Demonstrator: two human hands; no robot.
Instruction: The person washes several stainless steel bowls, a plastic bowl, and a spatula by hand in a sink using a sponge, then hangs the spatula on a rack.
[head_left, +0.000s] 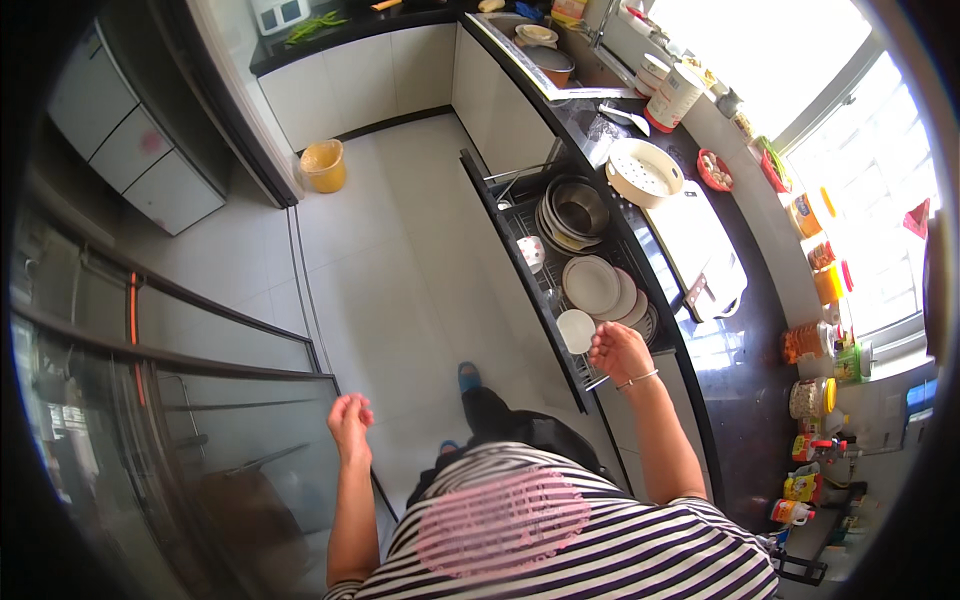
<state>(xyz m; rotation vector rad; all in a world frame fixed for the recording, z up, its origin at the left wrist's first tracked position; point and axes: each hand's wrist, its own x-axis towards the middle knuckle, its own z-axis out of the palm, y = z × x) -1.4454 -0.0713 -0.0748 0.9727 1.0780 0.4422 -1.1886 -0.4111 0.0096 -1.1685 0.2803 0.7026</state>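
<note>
My right hand (618, 351) is over the near end of a pulled-out kitchen drawer (517, 277), its fingers beside a white bowl (575, 331); whether they touch it I cannot tell. Behind the bowl lie several plates (592, 285), and farther along stand stacked metal bowls or pots (580, 210). A cup with red dots (531, 253) sits by the drawer front. My left hand (350, 420) hangs at the left above the floor, its fingers curled, with nothing visible in it.
A beige colander (644, 172), a white cutting board (694, 232) and a knife (696, 289) lie on the black counter (739, 390). Dishes stand in the sink (592, 67). Jars line the windowsill. Glass sliding doors (247, 420) are at the left; a yellow bin (324, 166) stands beyond.
</note>
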